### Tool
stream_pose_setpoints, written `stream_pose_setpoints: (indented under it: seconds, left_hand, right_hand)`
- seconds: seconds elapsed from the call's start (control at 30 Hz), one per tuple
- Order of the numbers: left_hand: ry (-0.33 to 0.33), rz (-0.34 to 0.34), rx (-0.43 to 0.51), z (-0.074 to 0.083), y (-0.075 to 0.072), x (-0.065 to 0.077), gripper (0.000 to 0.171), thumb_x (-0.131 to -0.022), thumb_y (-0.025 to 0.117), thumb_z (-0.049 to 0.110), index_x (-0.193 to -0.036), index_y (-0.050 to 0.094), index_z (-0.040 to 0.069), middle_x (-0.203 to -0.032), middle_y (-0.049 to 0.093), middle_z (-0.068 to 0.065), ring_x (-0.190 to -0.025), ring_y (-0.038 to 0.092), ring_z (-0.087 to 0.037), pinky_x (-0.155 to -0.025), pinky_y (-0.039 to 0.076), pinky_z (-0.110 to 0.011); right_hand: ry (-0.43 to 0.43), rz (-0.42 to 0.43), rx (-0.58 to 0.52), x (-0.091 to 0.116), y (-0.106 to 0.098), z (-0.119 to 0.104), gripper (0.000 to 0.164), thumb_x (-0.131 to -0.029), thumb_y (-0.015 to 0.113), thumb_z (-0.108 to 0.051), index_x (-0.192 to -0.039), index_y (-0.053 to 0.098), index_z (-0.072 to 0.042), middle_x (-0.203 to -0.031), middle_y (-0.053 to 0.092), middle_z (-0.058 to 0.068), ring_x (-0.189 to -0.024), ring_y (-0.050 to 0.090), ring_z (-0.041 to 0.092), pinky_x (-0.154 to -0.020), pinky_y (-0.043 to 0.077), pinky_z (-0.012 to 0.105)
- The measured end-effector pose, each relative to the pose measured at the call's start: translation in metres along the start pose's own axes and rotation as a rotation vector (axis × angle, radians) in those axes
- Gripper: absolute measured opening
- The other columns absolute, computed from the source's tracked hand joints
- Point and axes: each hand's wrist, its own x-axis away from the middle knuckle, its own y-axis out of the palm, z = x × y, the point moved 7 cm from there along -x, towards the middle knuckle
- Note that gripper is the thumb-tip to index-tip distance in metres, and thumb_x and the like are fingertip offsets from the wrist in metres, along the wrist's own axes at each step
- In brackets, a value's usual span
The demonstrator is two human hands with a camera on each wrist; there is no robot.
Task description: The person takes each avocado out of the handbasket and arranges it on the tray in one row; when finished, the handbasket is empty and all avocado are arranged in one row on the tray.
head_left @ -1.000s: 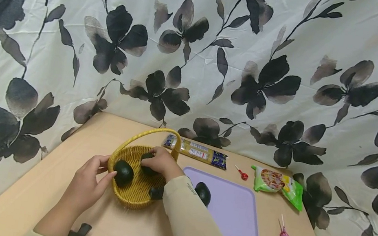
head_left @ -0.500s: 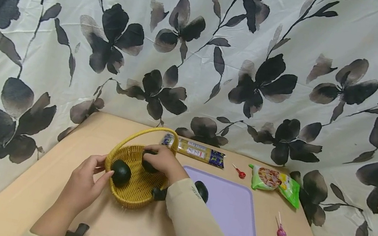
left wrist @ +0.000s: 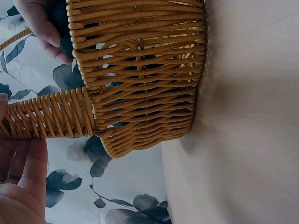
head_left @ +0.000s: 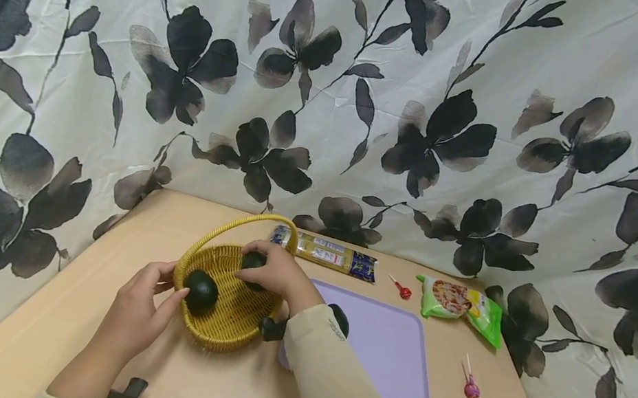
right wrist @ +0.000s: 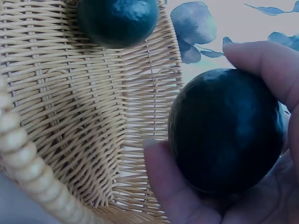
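Observation:
A round yellow wicker basket (head_left: 226,327) with a tall arched handle stands on the table. My left hand (head_left: 137,309) pinches the foot of the handle at the basket's left side; in the left wrist view its fingers and thumb lie on either side of the woven handle (left wrist: 56,114). Under the arch, my right hand (head_left: 282,275) grips a dark green avocado (right wrist: 229,130) over the basket's back right part. Another avocado (head_left: 201,292) lies inside against the left wall. A third avocado (head_left: 340,321) sits on the lilac tray (head_left: 389,349), partly hidden by the right sleeve.
Behind the tray lies a long gold and blue packet (head_left: 329,254). One red lollipop (head_left: 404,292) and a green snack bag (head_left: 458,306) lie at the back right, and a pink lollipop (head_left: 471,389) lies right of the tray. A floral cloth (head_left: 334,104) hangs behind the table.
My right hand has raised the avocado slightly toward the basket's back right rim. My left hand keeps its hold on the handle. The head view has shifted a little to the right.

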Motion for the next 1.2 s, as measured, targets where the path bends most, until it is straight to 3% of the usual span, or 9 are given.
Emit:
stream_pose_setpoints:
  seconds: [0.13,0.37,0.77,1.0,1.2]
  left_hand:
    - [0.003,0.003,0.003,0.000,0.000,0.000,0.046,-0.088,0.078,0.000,-0.127,0.054,-0.002,-0.123,0.065,-0.013,-0.107,0.070,-0.031,-0.096,0.042,0.004]
    - [0.014,0.008,0.010,-0.001,0.000,0.000,0.045,-0.088,0.079,0.000,-0.126,0.055,-0.002,-0.122,0.065,-0.013,-0.106,0.070,-0.031,-0.097,0.044,0.002]
    - [0.009,0.006,0.020,-0.001,0.000,0.000,0.046,-0.087,0.078,-0.001,-0.126,0.055,-0.003,-0.120,0.065,-0.014,-0.107,0.070,-0.034,-0.097,0.038,0.006]
    - [0.002,-0.003,0.013,-0.002,0.002,0.000,0.047,-0.088,0.079,0.000,-0.127,0.054,-0.002,-0.121,0.065,-0.013,-0.107,0.070,-0.034,-0.097,0.038,0.007]
    - [0.000,-0.006,0.005,-0.002,0.002,0.001,0.046,-0.089,0.078,0.001,-0.128,0.053,-0.003,-0.122,0.065,-0.014,-0.108,0.069,-0.034,-0.098,0.038,0.005]
  right_hand:
    - [0.012,0.029,0.005,0.004,-0.005,-0.001,0.041,-0.087,0.082,-0.031,-0.125,0.068,-0.029,-0.124,0.064,-0.001,-0.105,0.062,0.019,-0.089,0.060,0.038]
    - [0.010,0.040,0.015,0.012,-0.014,-0.001,0.050,-0.087,0.078,-0.032,-0.135,0.064,-0.025,-0.125,0.065,0.003,-0.103,0.064,0.020,-0.091,0.060,0.041]
    - [-0.066,0.017,0.029,0.025,-0.024,0.002,0.038,-0.090,0.073,-0.032,-0.127,0.071,-0.032,-0.134,0.065,0.000,-0.107,0.061,0.017,-0.089,0.058,0.036]
    - [-0.072,0.032,0.078,0.032,-0.031,0.010,0.045,-0.087,0.073,-0.035,-0.131,0.069,-0.025,-0.131,0.066,0.002,-0.106,0.062,0.017,-0.090,0.058,0.035]
    - [-0.066,0.051,0.073,0.039,-0.037,0.014,0.047,-0.087,0.072,-0.034,-0.133,0.067,-0.026,-0.129,0.066,0.001,-0.108,0.061,0.019,-0.094,0.057,0.039]
